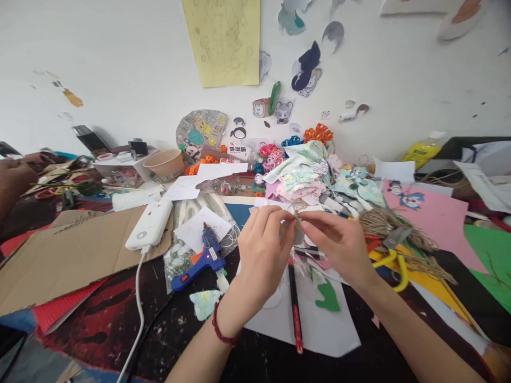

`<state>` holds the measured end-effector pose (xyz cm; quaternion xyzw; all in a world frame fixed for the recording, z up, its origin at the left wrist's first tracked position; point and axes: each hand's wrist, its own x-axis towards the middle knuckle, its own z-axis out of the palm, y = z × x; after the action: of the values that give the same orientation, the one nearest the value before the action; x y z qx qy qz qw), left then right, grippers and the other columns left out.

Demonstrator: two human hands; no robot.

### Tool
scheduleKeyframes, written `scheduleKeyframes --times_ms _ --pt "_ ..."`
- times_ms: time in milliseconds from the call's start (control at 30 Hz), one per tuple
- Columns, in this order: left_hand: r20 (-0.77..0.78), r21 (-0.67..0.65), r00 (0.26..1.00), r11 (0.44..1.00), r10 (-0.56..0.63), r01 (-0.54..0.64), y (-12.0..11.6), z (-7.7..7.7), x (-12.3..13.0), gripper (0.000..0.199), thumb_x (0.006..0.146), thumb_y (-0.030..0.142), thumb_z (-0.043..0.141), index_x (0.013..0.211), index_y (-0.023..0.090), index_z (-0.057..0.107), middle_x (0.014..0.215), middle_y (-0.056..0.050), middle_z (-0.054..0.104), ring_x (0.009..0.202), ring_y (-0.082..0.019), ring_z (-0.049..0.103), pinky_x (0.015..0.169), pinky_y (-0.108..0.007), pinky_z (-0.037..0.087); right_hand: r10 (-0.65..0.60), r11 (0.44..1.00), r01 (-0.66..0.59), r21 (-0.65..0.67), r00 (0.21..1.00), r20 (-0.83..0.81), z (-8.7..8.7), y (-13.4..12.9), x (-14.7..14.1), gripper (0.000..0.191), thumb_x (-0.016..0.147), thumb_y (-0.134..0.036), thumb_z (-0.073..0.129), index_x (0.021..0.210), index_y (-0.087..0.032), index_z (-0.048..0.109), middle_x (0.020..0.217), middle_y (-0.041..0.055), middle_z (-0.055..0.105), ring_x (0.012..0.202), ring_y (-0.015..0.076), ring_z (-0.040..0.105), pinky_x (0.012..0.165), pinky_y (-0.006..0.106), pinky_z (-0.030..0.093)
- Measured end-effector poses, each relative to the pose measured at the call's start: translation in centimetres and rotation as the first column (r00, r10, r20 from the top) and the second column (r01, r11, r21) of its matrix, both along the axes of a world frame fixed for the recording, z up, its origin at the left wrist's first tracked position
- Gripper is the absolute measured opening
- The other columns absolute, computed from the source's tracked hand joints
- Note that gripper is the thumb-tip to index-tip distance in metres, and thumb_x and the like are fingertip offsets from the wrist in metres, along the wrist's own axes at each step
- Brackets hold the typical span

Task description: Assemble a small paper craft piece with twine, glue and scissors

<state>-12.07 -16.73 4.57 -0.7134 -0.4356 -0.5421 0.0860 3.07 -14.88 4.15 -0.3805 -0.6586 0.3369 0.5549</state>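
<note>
Together, the two bare hands meet at the fingertips over the middle of the cluttered black table [159, 324]. The left hand [261, 247], its wrist ringed by a dark red braided bracelet [224, 331], rises from the lower edge with its back toward the camera and its fingers bent over to the right. The right hand [341, 242] reaches in from the lower right corner, forearm slanting, thumb and forefinger pointing left. Both are closed in a pinch on a small pale piece [296, 217], mostly hidden between the fingertips, so its shape is hard to tell. It is held above a white paper sheet [339, 324], on which lie a slim red-and-black pen [296, 314] and a green cut-out scrap [328, 298]. Left of the left hand lies a blue glue gun [199, 266]; just beside the right wrist are yellow-handled scissors [402, 274].
</note>
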Motion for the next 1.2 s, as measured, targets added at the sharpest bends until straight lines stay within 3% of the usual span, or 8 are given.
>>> scheduleKeyframes --times_ms 200,400,567,700,833,933,1100,1200 --pt "-0.374 0.091 0.925 0.995 0.072 -0.041 0.6 -0.2 -0.5 0.005 0.096 0.014 0.054 0.095 0.015 0.059 0.092 -0.007 0.068 0.079 -0.018 0.058 0.070 -0.030 0.040 0.276 0.887 -0.318 -0.337 0.947 -0.167 -0.2 2.0 1.5 0.021 0.077 -0.039 0.079 0.082 -0.019 0.077 0.079 0.0019 0.073 0.069 0.0124 0.065 0.066 0.025 0.056" --pt "-0.539 0.054 0.842 0.998 0.004 0.030 1.0 0.2 -1.1 0.013 0.100 0.015 0.045 0.095 0.016 0.057 0.092 -0.006 0.067 0.081 -0.019 0.056 0.070 -0.032 0.037 0.353 0.834 -0.373 -0.408 0.927 -0.125 0.3 2.3 2.8 0.028 0.075 -0.043 0.081 0.077 -0.016 0.074 0.069 0.0036 0.072 0.065 0.0150 0.069 0.065 0.028 0.058" --pt "-0.502 0.051 0.865 0.998 -0.011 0.043 1.3 0.1 -1.3 0.009 0.099 0.016 0.049 0.096 0.017 0.058 0.093 -0.005 0.068 0.081 -0.019 0.058 0.071 -0.033 0.037 0.389 0.824 -0.410 -0.390 0.911 -0.136 0.1 2.4 3.1 0.027 0.073 -0.042 0.081 0.072 -0.016 0.075 0.065 0.0035 0.073 0.062 0.0154 0.070 0.062 0.028 0.058" --pt "-0.318 0.055 0.947 0.998 0.051 -0.035 0.9 0.0 -0.4 0.008 0.098 0.020 0.052 0.100 0.018 0.060 0.100 -0.007 0.069 0.088 -0.020 0.060 0.075 -0.033 0.040 0.204 0.919 -0.256 -0.300 0.960 -0.194 0.2 3.3 4.2 0.022 0.077 -0.037 0.078 0.075 -0.015 0.076 0.067 0.0031 0.074 0.062 0.0150 0.071 0.061 0.025 0.057" --pt "-0.477 -0.245 0.870 0.970 -0.125 0.006 0.5 -0.6 3.7 0.015 0.096 0.020 0.050 0.086 0.016 0.061 0.080 -0.005 0.065 0.077 -0.021 0.060 0.069 -0.033 0.041 -0.123 0.989 0.067 -0.135 0.875 -0.469 0.8 4.5 6.1 0.020 0.068 -0.031 0.086 0.074 -0.016 0.074 0.065 0.0008 0.071 0.058 0.0126 0.067 0.060 0.025 0.057" --pt "-0.644 -0.415 0.710 0.910 -0.284 -0.013 1.5 -1.5 8.4 0.013 0.092 0.014 0.052 0.090 0.011 0.064 0.089 -0.012 0.066 0.087 -0.025 0.061 0.074 -0.035 0.043 -0.195 0.979 0.195 -0.061 0.804 -0.562 1.5 5.0 7.2 0.020 0.067 -0.030 0.086 0.073 -0.018 0.071 0.065 -0.0027 0.069 0.058 0.0111 0.066 0.061 0.026 0.057" --pt "-0.667 -0.468 0.658 0.884 -0.348 -0.007 2.9 -2.3 14.9 0.038 0.095 0.042 0.055 0.087 0.008 0.069 0.087 -0.016 0.066 0.092 -0.029 0.061 0.079 -0.038 0.045 -0.275 0.906 0.419 0.063 0.695 -0.665 2.6 5.0 9.0 0.016 0.071 -0.028 0.082 0.072 -0.018 0.068 0.065 -0.0036 0.064 0.060 0.0106 0.063 0.061 0.026 0.055" --pt "-0.661 -0.508 0.649 0.861 -0.375 -0.019 1.9 -2.4 17.0 0.031 0.094 0.033 0.057 0.094 0.004 0.069 0.095 -0.020 0.067 0.098 -0.031 0.061 0.081 -0.039 0.046 -0.306 0.869 0.491 0.063 0.632 -0.712 3.0 5.0 10.4 0.015 0.076 -0.027 0.078 0.074 -0.018 0.067 0.066 -0.0024 0.064 0.059 0.0116 0.062 0.063 0.029 0.055"
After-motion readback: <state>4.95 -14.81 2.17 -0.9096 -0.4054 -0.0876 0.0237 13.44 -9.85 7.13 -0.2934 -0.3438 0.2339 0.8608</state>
